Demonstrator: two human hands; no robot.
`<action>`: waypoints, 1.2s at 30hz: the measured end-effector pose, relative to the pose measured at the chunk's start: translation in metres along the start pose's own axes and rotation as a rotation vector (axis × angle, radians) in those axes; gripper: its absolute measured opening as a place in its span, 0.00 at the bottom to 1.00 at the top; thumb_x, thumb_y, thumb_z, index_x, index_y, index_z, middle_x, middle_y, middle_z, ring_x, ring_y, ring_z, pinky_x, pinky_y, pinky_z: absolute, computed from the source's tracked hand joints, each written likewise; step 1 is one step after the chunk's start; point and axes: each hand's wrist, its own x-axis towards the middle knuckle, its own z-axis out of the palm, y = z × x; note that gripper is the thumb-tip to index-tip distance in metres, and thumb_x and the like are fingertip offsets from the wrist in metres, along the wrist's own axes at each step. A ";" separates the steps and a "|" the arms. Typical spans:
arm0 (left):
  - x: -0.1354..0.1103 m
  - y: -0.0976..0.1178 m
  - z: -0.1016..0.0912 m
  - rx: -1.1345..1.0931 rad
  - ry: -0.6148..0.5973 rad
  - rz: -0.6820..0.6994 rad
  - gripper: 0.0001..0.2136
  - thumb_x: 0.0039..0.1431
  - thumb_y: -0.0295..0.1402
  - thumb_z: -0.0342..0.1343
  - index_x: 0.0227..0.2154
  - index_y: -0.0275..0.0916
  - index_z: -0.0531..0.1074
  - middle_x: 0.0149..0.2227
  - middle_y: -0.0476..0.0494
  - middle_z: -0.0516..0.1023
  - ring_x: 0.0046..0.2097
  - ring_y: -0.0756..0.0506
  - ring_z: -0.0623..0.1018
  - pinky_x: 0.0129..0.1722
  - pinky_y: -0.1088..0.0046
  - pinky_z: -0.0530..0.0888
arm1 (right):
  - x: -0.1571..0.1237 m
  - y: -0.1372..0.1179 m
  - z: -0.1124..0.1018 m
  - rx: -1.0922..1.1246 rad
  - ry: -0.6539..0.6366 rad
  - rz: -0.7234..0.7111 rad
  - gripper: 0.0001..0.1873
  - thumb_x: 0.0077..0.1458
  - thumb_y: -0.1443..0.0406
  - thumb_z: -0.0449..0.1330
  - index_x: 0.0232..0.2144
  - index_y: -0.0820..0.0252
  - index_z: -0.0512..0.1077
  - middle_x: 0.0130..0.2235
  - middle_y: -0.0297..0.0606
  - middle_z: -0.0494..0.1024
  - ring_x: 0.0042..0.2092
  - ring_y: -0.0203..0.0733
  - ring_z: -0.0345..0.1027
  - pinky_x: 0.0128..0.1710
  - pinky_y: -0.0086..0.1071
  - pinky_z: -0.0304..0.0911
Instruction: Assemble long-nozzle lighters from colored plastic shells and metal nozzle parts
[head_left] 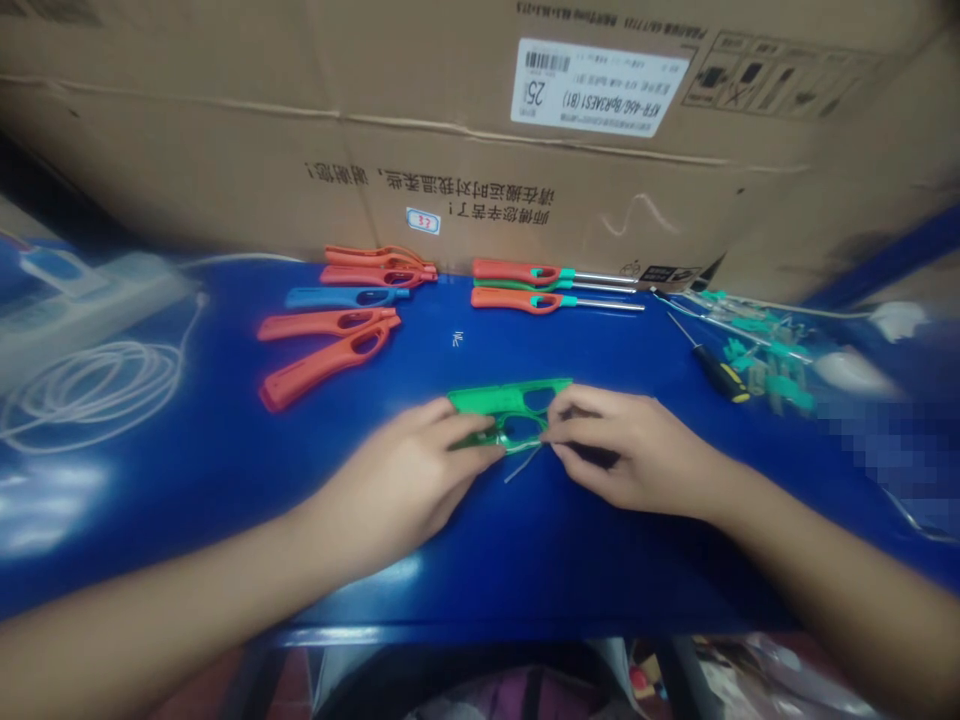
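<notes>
My left hand [424, 455] is closed on a green lighter casing half [517, 447], thumb below and fingers above. A second green casing half [491, 398] lies just beyond, along the fingers. At the casing's right end my right hand [622, 440] is pinched closed, and a thin pale wire [525, 463] runs from its fingertips down to the left. The inside of the held casing is partly hidden by the fingers.
Red casings [322, 370] and a blue casing [330, 297] lie at the left. Assembled lighters [517, 299] lie against the cardboard box [420, 130]. A screwdriver [720, 373] and teal parts [780, 350] are on the right, a coiled white cable [97, 395] on the left.
</notes>
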 end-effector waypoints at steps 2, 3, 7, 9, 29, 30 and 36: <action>0.001 0.000 -0.001 0.000 0.002 0.002 0.15 0.69 0.28 0.50 0.51 0.42 0.79 0.52 0.42 0.80 0.45 0.39 0.74 0.46 0.59 0.77 | -0.001 0.002 -0.001 -0.007 0.006 0.006 0.10 0.62 0.67 0.56 0.41 0.56 0.77 0.44 0.38 0.76 0.36 0.36 0.71 0.36 0.30 0.64; 0.001 0.000 -0.001 0.000 0.003 0.002 0.15 0.69 0.28 0.50 0.51 0.42 0.79 0.52 0.42 0.80 0.45 0.39 0.75 0.46 0.59 0.77 | -0.001 0.003 -0.002 -0.012 0.010 0.013 0.09 0.62 0.67 0.56 0.41 0.56 0.77 0.44 0.38 0.76 0.36 0.36 0.71 0.36 0.30 0.65; 0.002 0.000 -0.001 0.004 0.010 0.004 0.15 0.69 0.28 0.50 0.51 0.42 0.79 0.52 0.42 0.80 0.45 0.39 0.75 0.46 0.58 0.77 | -0.001 0.008 -0.004 -0.016 0.006 0.027 0.08 0.62 0.67 0.56 0.39 0.57 0.76 0.43 0.37 0.76 0.36 0.35 0.71 0.35 0.29 0.64; 0.001 0.000 0.000 0.008 0.013 0.004 0.15 0.69 0.28 0.50 0.51 0.43 0.79 0.52 0.42 0.80 0.45 0.39 0.75 0.45 0.58 0.78 | 0.000 0.008 -0.004 -0.021 -0.006 0.018 0.08 0.62 0.67 0.56 0.38 0.57 0.76 0.43 0.37 0.77 0.36 0.35 0.71 0.35 0.29 0.64; 0.001 -0.004 0.004 -0.051 0.049 -0.009 0.11 0.70 0.30 0.52 0.48 0.41 0.78 0.52 0.43 0.81 0.48 0.40 0.77 0.47 0.58 0.76 | -0.001 0.009 -0.001 -0.070 -0.005 -0.019 0.06 0.65 0.66 0.57 0.41 0.55 0.74 0.43 0.35 0.76 0.37 0.34 0.71 0.34 0.28 0.62; 0.001 -0.005 0.004 -0.054 0.048 -0.007 0.11 0.70 0.30 0.52 0.48 0.41 0.78 0.52 0.43 0.81 0.48 0.40 0.78 0.47 0.58 0.76 | -0.001 0.010 -0.001 -0.075 -0.004 -0.022 0.06 0.65 0.66 0.56 0.41 0.55 0.74 0.43 0.35 0.76 0.37 0.34 0.71 0.34 0.28 0.62; 0.000 -0.004 0.004 -0.056 0.041 -0.011 0.11 0.70 0.31 0.52 0.48 0.41 0.78 0.52 0.43 0.81 0.47 0.40 0.77 0.47 0.58 0.77 | -0.002 0.012 0.001 -0.083 0.005 -0.028 0.07 0.66 0.65 0.56 0.40 0.54 0.76 0.44 0.35 0.77 0.38 0.35 0.73 0.36 0.28 0.64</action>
